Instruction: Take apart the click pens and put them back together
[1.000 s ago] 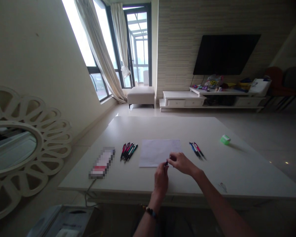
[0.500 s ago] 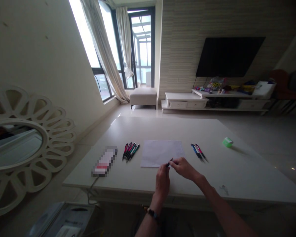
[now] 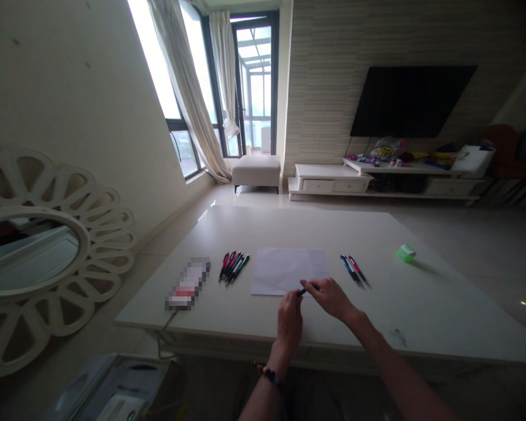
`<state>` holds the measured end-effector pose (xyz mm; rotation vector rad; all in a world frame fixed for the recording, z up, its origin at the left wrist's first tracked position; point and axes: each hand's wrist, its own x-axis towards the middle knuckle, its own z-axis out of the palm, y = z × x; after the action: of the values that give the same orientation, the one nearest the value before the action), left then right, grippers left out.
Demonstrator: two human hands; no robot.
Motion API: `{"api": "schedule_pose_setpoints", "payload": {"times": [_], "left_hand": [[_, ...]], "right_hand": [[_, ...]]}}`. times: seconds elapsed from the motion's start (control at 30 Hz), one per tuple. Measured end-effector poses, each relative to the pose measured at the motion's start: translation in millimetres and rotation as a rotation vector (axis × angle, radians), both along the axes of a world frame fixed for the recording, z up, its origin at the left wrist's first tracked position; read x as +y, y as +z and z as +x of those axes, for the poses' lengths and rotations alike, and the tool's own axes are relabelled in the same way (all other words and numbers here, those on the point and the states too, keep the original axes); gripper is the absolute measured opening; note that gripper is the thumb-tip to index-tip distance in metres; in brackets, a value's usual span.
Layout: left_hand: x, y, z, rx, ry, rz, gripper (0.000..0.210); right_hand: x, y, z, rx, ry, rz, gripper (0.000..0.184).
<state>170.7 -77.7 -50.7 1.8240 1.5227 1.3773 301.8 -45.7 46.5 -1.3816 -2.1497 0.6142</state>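
Note:
Between my two hands is a dark pen [image 3: 302, 292], held just over the near edge of a white sheet of paper [image 3: 280, 270]. My left hand [image 3: 289, 318] is closed on its lower end. The fingers of my right hand [image 3: 328, 297] pinch its upper part, which they largely hide. Several pens with dark, pink and green parts [image 3: 234, 268] lie in a bunch left of the paper. To the right of the sheet, a few more pens [image 3: 354, 271] lie side by side, blue, white and red among them.
A blurred-out phone [image 3: 188, 283] with a cable lies on the left of the white table [image 3: 429, 310]. A green box-like item [image 3: 405, 253] stands at the right. Near the front right edge is a small clear object [image 3: 398, 336]. A petal-framed mirror [image 3: 83, 245] stands left.
My right hand has shifted slightly right along the pen, and the pen lies flatter between my hands. My left hand is nearly still. The view has moved a little.

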Motion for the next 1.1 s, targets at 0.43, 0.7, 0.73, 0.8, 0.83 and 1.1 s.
{"api": "schedule_pose_setpoints", "payload": {"times": [0.43,0.7,0.73,0.8,0.83,1.1], "left_hand": [[0.3,-1.4,0.1,0.034,-0.006,0.023,0.020],[0.0,-3.0,-0.1,0.046,0.002,0.025,0.021],[-0.1,-3.2,0.0,0.047,0.002,0.023,0.021],[-0.3,-3.2,0.2,0.042,-0.001,0.025,0.021],[-0.4,-2.9,0.2,0.043,-0.004,0.026,0.020],[-1.5,-0.7,0.1,0.051,-0.011,0.019,0.021]], "right_hand": [[-1.2,0.6,-0.1,-0.005,0.033,0.001,0.045],[-0.4,1.6,1.7,-0.018,0.041,0.010,0.042],[-0.4,1.6,1.8,-0.038,0.032,0.009,0.043],[-0.6,1.7,2.0,-0.059,0.025,0.010,0.043],[-0.8,1.9,2.1,-0.058,0.029,0.013,0.042],[-0.3,0.5,1.7,-0.028,0.049,0.009,0.034]]}}
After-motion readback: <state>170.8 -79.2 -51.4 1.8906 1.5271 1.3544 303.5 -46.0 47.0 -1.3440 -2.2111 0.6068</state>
